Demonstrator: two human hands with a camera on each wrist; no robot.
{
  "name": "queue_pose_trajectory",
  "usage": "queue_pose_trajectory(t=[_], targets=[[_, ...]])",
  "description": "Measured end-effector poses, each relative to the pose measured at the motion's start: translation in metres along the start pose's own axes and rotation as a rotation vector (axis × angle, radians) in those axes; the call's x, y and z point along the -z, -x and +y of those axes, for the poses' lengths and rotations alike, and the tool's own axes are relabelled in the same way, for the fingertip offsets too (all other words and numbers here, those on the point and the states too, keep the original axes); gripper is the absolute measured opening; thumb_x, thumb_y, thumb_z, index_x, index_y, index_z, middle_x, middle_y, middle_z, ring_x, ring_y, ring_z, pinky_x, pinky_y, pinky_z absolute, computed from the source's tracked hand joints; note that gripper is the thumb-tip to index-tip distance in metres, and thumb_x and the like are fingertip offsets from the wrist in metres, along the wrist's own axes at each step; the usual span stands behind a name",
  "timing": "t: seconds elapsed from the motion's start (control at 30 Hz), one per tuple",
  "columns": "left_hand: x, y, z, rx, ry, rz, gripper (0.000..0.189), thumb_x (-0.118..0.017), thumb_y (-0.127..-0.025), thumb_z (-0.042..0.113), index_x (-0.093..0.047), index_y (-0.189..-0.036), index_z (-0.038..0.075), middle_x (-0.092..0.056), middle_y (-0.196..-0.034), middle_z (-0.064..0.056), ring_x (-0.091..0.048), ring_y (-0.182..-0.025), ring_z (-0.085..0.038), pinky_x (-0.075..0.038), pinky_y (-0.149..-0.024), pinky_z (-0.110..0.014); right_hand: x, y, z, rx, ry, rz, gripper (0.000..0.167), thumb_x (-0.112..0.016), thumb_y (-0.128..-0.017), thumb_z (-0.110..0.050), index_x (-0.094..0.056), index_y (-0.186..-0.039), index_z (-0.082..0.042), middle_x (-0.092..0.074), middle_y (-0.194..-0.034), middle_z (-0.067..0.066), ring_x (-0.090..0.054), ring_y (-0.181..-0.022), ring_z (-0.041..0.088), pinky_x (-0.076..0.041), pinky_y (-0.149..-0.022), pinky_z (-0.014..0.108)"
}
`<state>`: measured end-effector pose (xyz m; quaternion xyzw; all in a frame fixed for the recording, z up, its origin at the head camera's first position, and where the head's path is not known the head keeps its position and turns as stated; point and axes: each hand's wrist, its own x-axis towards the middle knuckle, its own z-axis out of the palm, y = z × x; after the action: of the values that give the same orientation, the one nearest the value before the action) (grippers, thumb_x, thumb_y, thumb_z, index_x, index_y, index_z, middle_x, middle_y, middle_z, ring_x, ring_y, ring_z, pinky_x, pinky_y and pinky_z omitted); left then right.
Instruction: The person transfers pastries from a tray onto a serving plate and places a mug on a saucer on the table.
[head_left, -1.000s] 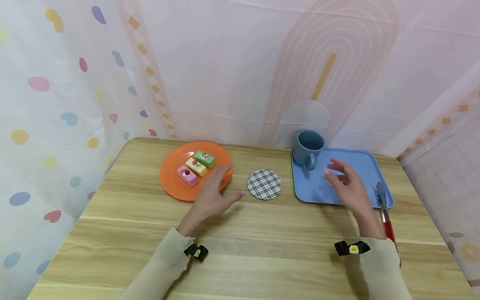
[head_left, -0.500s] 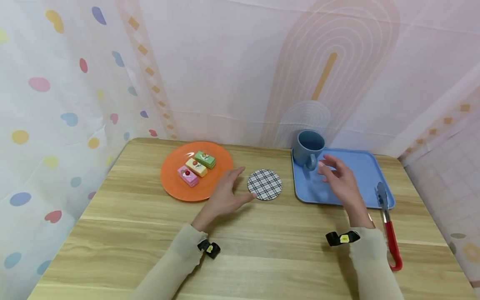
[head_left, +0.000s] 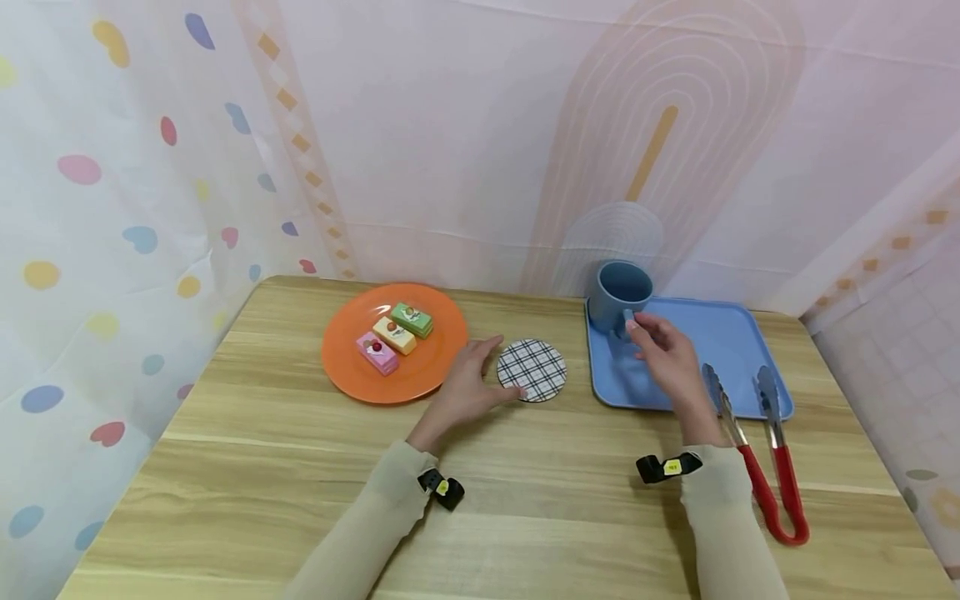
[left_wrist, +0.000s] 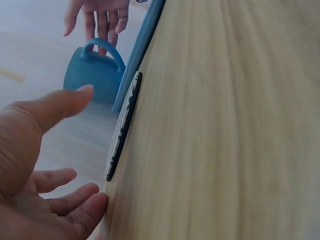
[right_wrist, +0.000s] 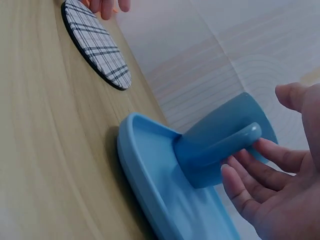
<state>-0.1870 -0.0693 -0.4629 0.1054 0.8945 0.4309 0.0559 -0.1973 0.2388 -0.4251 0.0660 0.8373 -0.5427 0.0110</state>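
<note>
A blue mug [head_left: 604, 308] stands upright at the left end of a blue tray [head_left: 712, 329]. My right hand [head_left: 670, 358] is at its handle. In the right wrist view, the fingers of my right hand [right_wrist: 280, 185] reach in beside the mug handle [right_wrist: 227, 142], while the thumb stays apart from it. A round checked coaster [head_left: 532, 371] lies flat on the table. At its left edge is my left hand [head_left: 467, 390], thumb and fingers spread. From the left wrist view, the thumb of my left hand [left_wrist: 35, 150] stands clear of the coaster [left_wrist: 122, 130].
An orange plate [head_left: 345, 367] at the left bears a pink cake piece [head_left: 377, 354], a yellow one [head_left: 395, 335] and a green one [head_left: 412, 320]. Red-handled tongs [head_left: 784, 479] lie with their tips over the tray's front right. A patterned curtain [head_left: 450, 167] hangs behind the table.
My left hand has moved right, from the plate to the coaster's edge. My right hand has moved left to the mug's handle, uncovering the tongs. Mug and coaster stay in place.
</note>
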Motion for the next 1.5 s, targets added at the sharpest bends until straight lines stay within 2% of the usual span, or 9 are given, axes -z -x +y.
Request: queue_pose_trajectory(t=[0.27, 0.57, 0.8, 0.97, 1.1, 1.23, 1.4, 1.5], targets=[[-0.006, -0.002, 0.001, 0.039, -0.01, -0.019, 0.094, -0.092, -0.076, 0.031, -0.045, -0.155, 0.01, -0.048, -0.148, -0.014, -0.044, -0.137, -0.032, -0.042, -0.119, -0.051, -0.008, -0.006, 0.001, -0.05, -0.073, 0.052, 0.062, -0.055, -0.103, -0.052, -0.054, -0.147, -0.008, -0.061, -0.143, 0.016, -0.056, -0.13, 0.026, -0.057, -0.095, 0.026], [-0.007, -0.003, -0.002, 0.016, -0.03, -0.003, 0.079, -0.09, -0.079, 0.022, -0.054, -0.147, 0.004, -0.05, -0.141, -0.015, -0.048, -0.128, -0.03, -0.046, -0.113, -0.046, -0.024, -0.015, 0.005, -0.028, -0.167, 0.109, 0.055, -0.051, -0.106, -0.048, -0.066, -0.13, -0.001, -0.071, -0.123, 0.01, -0.064, -0.105, 0.005, -0.058, -0.089, 0.024], [-0.009, -0.004, -0.002, 0.019, -0.023, -0.011, 0.075, -0.09, -0.08, 0.018, -0.057, -0.145, 0.005, -0.049, -0.141, -0.014, -0.05, -0.124, -0.029, -0.047, -0.109, -0.045, -0.03, -0.018, 0.009, -0.024, -0.238, 0.137, 0.051, -0.05, -0.107, -0.043, -0.065, -0.124, 0.002, -0.069, -0.107, -0.002, -0.063, -0.101, 0.005, -0.059, -0.087, 0.023], [-0.01, -0.005, -0.001, 0.041, -0.026, -0.014, 0.075, -0.089, -0.081, 0.018, -0.056, -0.147, 0.006, -0.047, -0.14, -0.013, -0.049, -0.125, -0.029, -0.047, -0.111, -0.044, -0.03, -0.017, 0.009, -0.016, -0.25, 0.121, 0.049, -0.05, -0.107, -0.044, -0.063, -0.122, 0.002, -0.066, -0.104, -0.005, -0.061, -0.102, 0.007, -0.059, -0.087, 0.022], [-0.009, -0.005, 0.0, 0.052, -0.029, -0.021, 0.075, -0.089, -0.081, 0.018, -0.055, -0.148, 0.006, -0.047, -0.136, -0.013, -0.049, -0.118, -0.027, -0.047, -0.103, -0.04, -0.029, -0.017, 0.007, -0.016, -0.276, 0.113, 0.047, -0.05, -0.107, -0.041, -0.062, -0.122, 0.002, -0.065, -0.102, -0.007, -0.06, -0.101, 0.006, -0.058, -0.086, 0.022], [-0.008, -0.005, 0.001, 0.06, -0.043, -0.026, 0.077, -0.088, -0.082, 0.018, -0.053, -0.149, 0.006, -0.047, -0.13, -0.012, -0.048, -0.109, -0.024, -0.046, -0.095, -0.036, -0.03, -0.017, 0.006, -0.012, -0.31, 0.109, 0.045, -0.051, -0.108, -0.038, -0.061, -0.12, 0.004, -0.064, -0.108, -0.002, -0.059, -0.101, 0.008, -0.057, -0.085, 0.02], [-0.008, -0.006, 0.001, 0.062, -0.048, -0.031, 0.078, -0.088, -0.082, 0.018, -0.052, -0.15, 0.006, -0.046, -0.13, -0.012, -0.048, -0.108, -0.024, -0.044, -0.093, -0.034, -0.032, -0.018, 0.005, -0.023, -0.347, 0.134, 0.041, -0.05, -0.108, -0.034, -0.06, -0.116, 0.005, -0.061, -0.118, 0.005, -0.057, -0.099, 0.01, -0.057, -0.084, 0.021], [-0.008, -0.007, 0.0, 0.057, -0.045, -0.032, 0.078, -0.088, -0.082, 0.018, -0.052, -0.15, 0.005, -0.045, -0.13, -0.012, -0.048, -0.108, -0.024, -0.044, -0.092, -0.033, -0.032, -0.019, 0.005, -0.037, -0.376, 0.157, 0.036, -0.051, -0.108, -0.031, -0.061, -0.114, 0.003, -0.062, -0.119, 0.006, -0.058, -0.096, 0.01, -0.056, -0.082, 0.022]])
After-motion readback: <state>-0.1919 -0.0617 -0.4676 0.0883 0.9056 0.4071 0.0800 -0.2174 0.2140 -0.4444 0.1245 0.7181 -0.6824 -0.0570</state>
